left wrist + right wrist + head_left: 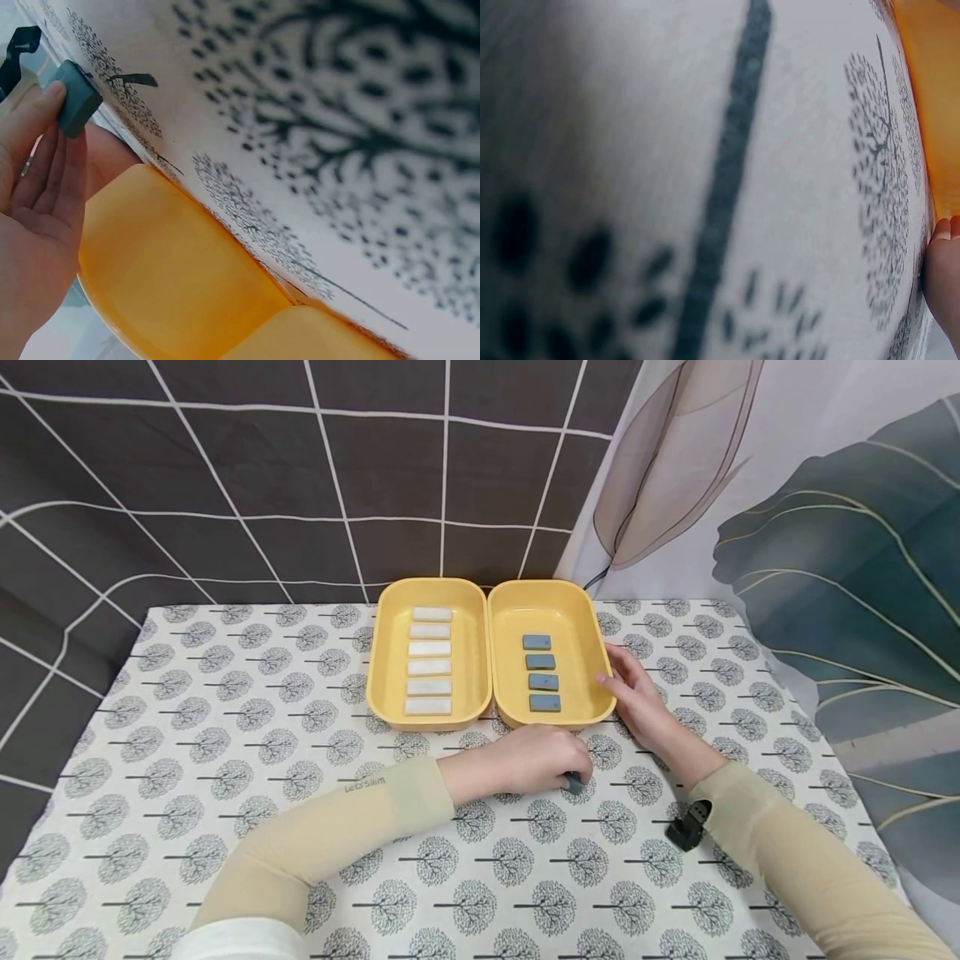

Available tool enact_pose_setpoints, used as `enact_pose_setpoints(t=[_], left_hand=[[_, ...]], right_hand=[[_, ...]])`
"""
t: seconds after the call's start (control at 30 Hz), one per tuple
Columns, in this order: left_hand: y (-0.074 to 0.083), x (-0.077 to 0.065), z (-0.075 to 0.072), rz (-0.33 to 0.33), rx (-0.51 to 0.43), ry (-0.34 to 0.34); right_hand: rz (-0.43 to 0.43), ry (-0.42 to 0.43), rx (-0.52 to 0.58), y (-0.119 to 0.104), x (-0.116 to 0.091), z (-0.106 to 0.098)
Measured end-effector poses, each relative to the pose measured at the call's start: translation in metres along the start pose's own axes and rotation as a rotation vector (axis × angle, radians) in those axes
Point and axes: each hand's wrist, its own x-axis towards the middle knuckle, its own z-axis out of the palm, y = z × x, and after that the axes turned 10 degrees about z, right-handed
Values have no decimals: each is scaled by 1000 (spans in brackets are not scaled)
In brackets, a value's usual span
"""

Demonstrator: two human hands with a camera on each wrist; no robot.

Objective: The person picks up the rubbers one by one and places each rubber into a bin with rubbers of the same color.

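In the head view my left hand [546, 760] is in front of the right-hand yellow bin and pinches a blue-grey block [573, 782]. The left wrist view shows that block [78, 99] between the thumb and fingers. My right hand [637, 697] holds the right side of the right yellow bin [552, 595], its thumb over the rim and its fingers along the outside. Several similar blue-grey blocks [543, 682] lie in a column inside this bin. Only a small part of a hand [943, 274] shows at the right edge of the right wrist view, beside the yellow wall.
A second yellow bin [380, 670] stands directly left of the first, with several white blocks [429, 667] lined up in a column. Both stand on a tree-print tablecloth [247, 760]. Behind them hangs a dark grid-patterned cloth [390, 464]. A black device [688, 827] sits at the right wrist.
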Motion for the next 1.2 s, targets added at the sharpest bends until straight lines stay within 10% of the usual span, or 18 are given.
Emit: enact_pose_setpoints(t=[0.63, 1.2], left_hand=[[2, 7, -47, 24, 34, -69], [-23, -1, -96, 2, 70, 61]], right_hand=[[-30, -7, 6, 2, -1, -3], [-12, -18, -2, 1, 1, -1]])
